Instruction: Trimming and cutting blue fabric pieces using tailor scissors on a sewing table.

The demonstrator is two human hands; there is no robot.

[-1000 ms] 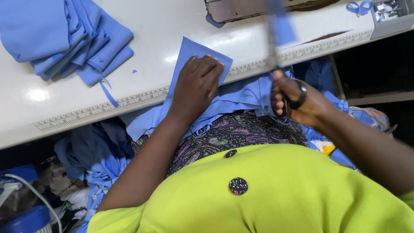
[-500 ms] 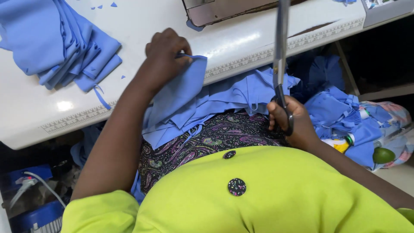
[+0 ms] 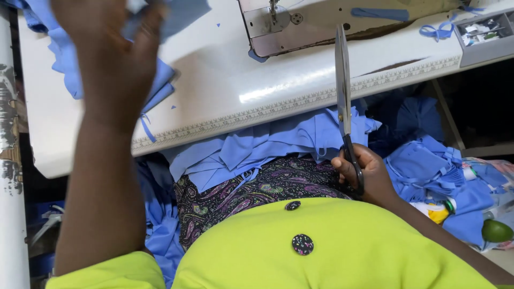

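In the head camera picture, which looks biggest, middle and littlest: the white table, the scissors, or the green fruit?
1. white table: by far the biggest.
2. scissors, held blades-up by the right hand.
3. green fruit: smallest, partly cut off at the edge.

The scissors sit nearer the camera, which may exaggerate their size.

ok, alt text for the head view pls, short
Seen from above, a person in a lime-green top holds long scissors upright in the right hand, while the raised left hand lifts a blue fabric piece over a white sewing table. More blue fabric pieces lie in the lap.
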